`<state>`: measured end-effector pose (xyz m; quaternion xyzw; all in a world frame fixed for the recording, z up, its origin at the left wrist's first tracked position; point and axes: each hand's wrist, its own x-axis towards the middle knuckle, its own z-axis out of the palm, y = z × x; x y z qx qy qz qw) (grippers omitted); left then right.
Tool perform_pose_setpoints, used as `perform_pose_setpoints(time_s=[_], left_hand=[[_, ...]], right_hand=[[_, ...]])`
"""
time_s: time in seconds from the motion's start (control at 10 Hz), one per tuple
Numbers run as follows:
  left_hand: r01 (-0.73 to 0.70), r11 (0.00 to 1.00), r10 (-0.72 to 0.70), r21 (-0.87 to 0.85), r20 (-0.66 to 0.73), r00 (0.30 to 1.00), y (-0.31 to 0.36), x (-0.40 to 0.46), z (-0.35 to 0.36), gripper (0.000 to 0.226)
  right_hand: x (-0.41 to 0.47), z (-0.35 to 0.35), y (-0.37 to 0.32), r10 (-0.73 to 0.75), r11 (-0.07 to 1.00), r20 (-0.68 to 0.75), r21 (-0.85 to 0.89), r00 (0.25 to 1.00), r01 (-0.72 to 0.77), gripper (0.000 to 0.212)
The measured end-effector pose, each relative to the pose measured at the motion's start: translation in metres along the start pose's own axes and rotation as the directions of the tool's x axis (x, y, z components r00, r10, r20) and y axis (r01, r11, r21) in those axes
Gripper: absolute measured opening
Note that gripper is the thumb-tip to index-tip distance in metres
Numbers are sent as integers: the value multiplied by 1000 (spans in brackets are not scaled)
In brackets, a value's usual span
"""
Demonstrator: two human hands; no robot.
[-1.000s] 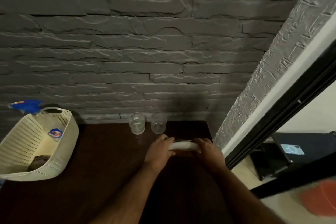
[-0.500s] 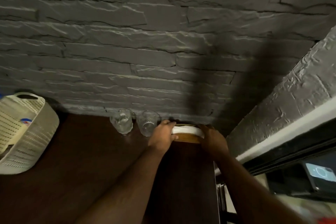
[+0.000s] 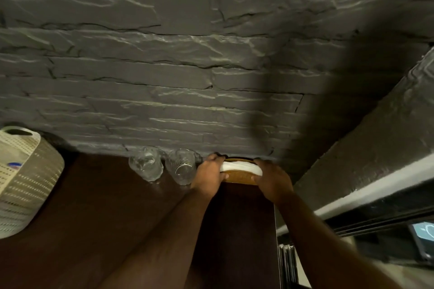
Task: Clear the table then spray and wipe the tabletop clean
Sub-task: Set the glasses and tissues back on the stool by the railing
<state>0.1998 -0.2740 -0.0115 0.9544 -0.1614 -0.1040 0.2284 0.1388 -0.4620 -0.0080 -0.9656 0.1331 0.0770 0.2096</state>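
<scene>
A round white and brown stack of plates (image 3: pixel 240 169) sits at the far right corner of the dark wooden table (image 3: pixel 98 218), against the wall. My left hand (image 3: pixel 207 175) grips its left rim and my right hand (image 3: pixel 272 182) grips its right rim. Two clear drinking glasses (image 3: pixel 146 164) (image 3: pixel 182 166) stand side by side just left of my left hand, close to the wall. A cream perforated basket (image 3: pixel 25 180) stands at the left edge; a bit of a blue label (image 3: pixel 14 165) shows inside it.
A grey stone-textured wall (image 3: pixel 187 77) runs behind the table and a textured pillar (image 3: pixel 375 143) closes in at the right. The table's right edge (image 3: pixel 275 230) drops off beside a dark frame. A device with a lit screen (image 3: pixel 422 241) lies lower right.
Both hands have carried the plate stack away from me to the back right corner by the wall. My view has moved forward and to the right, so the basket has slid to the left edge.
</scene>
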Motion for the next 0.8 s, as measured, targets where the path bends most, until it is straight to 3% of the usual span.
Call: perform_pose_setpoints(time_s=[0.4, 0.6, 0.8], left_hand=[[3, 1000, -3, 1, -1, 1000, -7, 3, 10, 62], [-16, 999, 14, -47, -25, 1000, -6, -16, 5, 81], [-99, 988, 87, -117, -102, 991, -6, -62, -23, 74]], right_hand=[[3, 13, 3, 30, 999, 6, 45, 1000, -30, 60], [-17, 9, 5, 49, 998, -92, 55, 994, -44, 72], [-65, 0, -13, 83, 995, -237, 77, 968, -67, 53]])
